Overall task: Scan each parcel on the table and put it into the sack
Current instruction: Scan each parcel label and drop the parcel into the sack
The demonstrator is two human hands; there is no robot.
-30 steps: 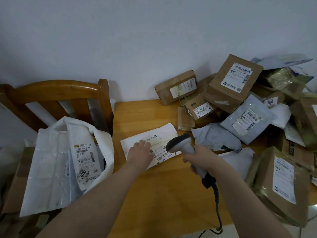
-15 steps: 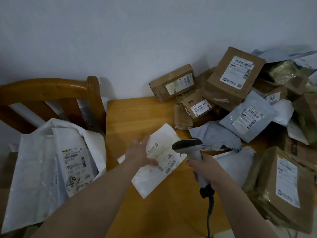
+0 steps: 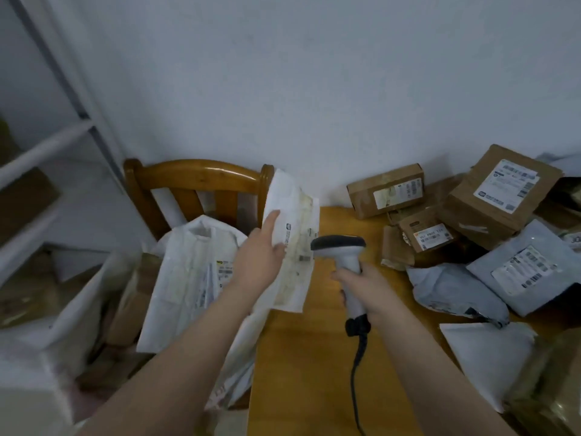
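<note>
One parcel [image 3: 297, 221] is held upright at frame centre, over the left edge of the counter [image 3: 308, 357], just right of the sack [image 3: 188, 272]; left hand [image 3: 261, 262] fingers grip it; right hand [image 3: 367, 287] fingers wrap the scanner [image 3: 341, 247]; boxes [image 3: 496, 196] lie upper right.

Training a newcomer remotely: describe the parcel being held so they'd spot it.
Find the wooden chair left of the table. Beside its back, the left hand holds up a flat white mailer. Unlike the brown boxes and grey bags at right, it is off the table and yellow-stained.
</note>
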